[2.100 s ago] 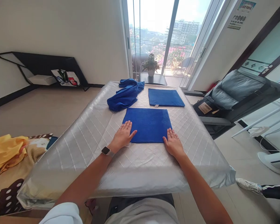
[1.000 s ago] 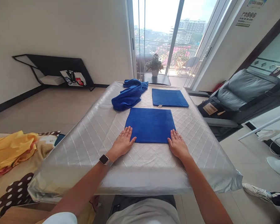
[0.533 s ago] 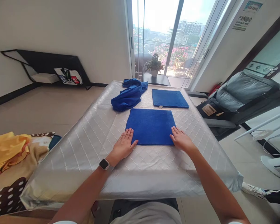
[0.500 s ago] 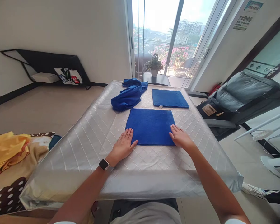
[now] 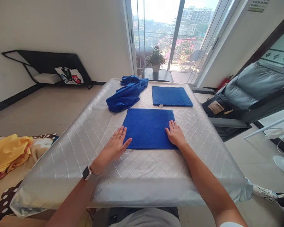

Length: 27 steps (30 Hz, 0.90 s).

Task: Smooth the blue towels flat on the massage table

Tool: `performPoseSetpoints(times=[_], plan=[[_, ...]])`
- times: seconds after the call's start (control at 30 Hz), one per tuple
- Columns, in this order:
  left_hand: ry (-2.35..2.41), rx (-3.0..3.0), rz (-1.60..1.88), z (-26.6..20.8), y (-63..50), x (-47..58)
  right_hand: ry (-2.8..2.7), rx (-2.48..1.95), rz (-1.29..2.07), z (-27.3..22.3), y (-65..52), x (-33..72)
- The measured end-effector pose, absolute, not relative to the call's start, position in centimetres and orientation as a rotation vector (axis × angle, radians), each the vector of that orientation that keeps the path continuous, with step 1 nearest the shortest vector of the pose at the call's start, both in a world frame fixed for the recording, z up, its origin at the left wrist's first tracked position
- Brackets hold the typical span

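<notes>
Palms down, fingers unclenched, the left hand [image 5: 112, 146] and right hand [image 5: 176, 134] partly hide opposite side edges of the near folded blue cloth [image 5: 148, 129]; its tag [image 5: 127, 151] is unreadable. Beyond lie one far folded cloth [image 5: 172, 96], right, and one crumpled cloth [image 5: 126, 94], left; all three share a silvery tablecloth [image 5: 144, 183] before a glass door [image 5: 177, 31].

Front cloth [image 5: 148, 130] solid blue; tablecloth [image 5: 153, 178] silver w/ diamond pattn; armchair [image 5: 251, 84] dk gry.

The left arm [image 5: 73, 198] and right arm [image 5: 205, 179] reach over the near edge of the table [image 5: 153, 186], left hand [image 5: 113, 145] and right hand [image 5: 176, 135] palm down, flat, fingers [image 5: 172, 125] extended toward the table's far side.
</notes>
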<state>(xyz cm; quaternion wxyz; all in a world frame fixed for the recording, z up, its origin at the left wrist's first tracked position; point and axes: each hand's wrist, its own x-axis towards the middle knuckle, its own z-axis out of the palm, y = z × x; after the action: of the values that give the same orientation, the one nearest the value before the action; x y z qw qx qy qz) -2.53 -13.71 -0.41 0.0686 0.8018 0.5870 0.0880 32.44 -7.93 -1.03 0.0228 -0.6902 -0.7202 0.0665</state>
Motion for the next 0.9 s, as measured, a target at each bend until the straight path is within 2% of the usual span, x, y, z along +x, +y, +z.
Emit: performPoseSetpoints(times=[0.2, 0.43, 0.57, 0.9], plan=[[1.318, 2.702, 0.224, 2.3, -10.7, 6.8, -2.215, -2.126, 0.229, -0.6, -8.0, 32.1], [1.185, 2.836, 0.351, 0.8, -5.0, 18.4, -2.250, -2.108, 0.181, -0.7, -8.3, 32.3], [1.355, 2.739, 0.293, -0.7, -2.6, 16.5, -2.214, -2.096, 0.183, -0.7, -8.3, 32.2], [1.830, 2.467, 0.143, -1.7, -2.4, 2.5, -2.235, -2.141, 0.207, -0.7, -8.0, 32.3]])
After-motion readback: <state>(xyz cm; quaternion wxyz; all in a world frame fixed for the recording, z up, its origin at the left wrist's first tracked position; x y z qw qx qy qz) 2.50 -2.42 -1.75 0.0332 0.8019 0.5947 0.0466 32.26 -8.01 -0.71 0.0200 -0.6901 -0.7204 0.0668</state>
